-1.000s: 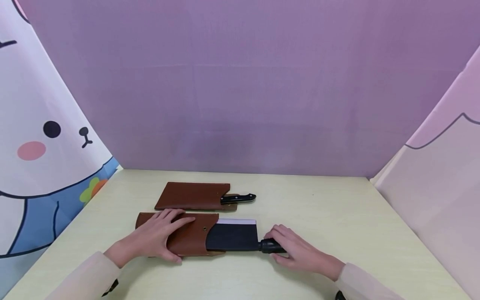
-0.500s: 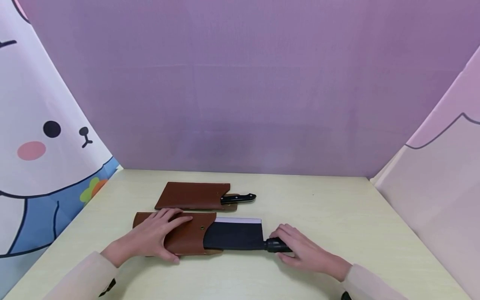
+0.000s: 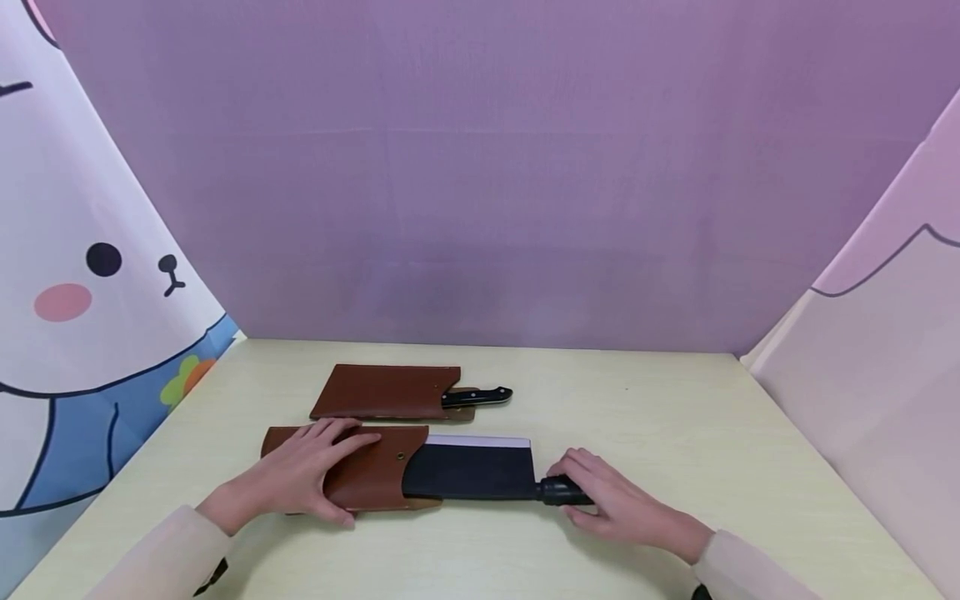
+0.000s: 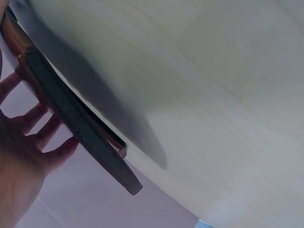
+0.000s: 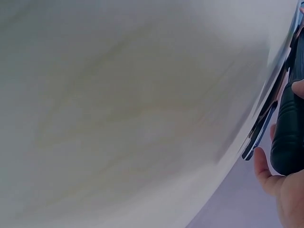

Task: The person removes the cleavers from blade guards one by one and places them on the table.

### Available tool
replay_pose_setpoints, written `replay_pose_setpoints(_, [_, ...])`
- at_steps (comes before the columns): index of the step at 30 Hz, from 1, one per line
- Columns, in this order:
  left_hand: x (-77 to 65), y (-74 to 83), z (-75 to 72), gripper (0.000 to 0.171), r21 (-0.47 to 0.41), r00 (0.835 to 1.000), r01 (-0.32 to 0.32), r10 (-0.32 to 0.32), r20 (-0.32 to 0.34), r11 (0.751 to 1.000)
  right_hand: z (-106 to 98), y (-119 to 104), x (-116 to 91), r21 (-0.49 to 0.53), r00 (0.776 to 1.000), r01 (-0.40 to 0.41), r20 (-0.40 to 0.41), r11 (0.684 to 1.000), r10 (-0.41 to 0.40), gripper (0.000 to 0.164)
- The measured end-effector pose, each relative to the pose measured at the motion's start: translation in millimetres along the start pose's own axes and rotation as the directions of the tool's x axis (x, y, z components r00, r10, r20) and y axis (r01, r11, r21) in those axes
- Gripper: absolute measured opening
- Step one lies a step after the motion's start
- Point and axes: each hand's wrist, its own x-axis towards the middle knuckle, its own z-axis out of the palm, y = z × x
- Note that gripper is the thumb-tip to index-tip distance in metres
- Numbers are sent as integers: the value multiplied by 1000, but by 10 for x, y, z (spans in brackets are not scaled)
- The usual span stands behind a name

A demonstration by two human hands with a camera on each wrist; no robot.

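A black cleaver [image 3: 471,472] with a pale edge strip lies partly inside a brown leather knife sheath [image 3: 375,475]; the rest of its blade is hidden in there. My left hand [image 3: 303,471] holds the sheath across its width, thumb at the near edge and fingers over the top. In the left wrist view the fingers [image 4: 61,149] touch the sheath [image 4: 80,123]. To the right, my right hand [image 3: 615,502] grips the cleaver's black handle [image 3: 558,491]. That handle [image 5: 288,135] also shows in the right wrist view, with fingers and thumb around it.
Just behind lies a second brown sheath [image 3: 390,392], with a black knife handle [image 3: 480,397] sticking out to the right. The pale table [image 3: 660,417] meets a purple backdrop [image 3: 480,167] at its far edge. Printed cloth stands on both sides.
My right hand has moved right with the cleaver, so more blade shows outside the sheath. My left hand and the sheath have shifted slightly left. The second sheath has stayed put.
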Motion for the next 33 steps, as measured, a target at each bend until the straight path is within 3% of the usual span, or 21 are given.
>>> replay_pose_setpoints(20, [-42,-44,-9,101,-21,999,36,-35,32,999,-53,56,-94,-17,999,-3,-47,1000,2,40])
replay_pose_setpoints(33, [-62,-61,-37,101,-30,999,32,-31,17,999,-123,74,-148,-6,998,-24,-57,1000,24,42])
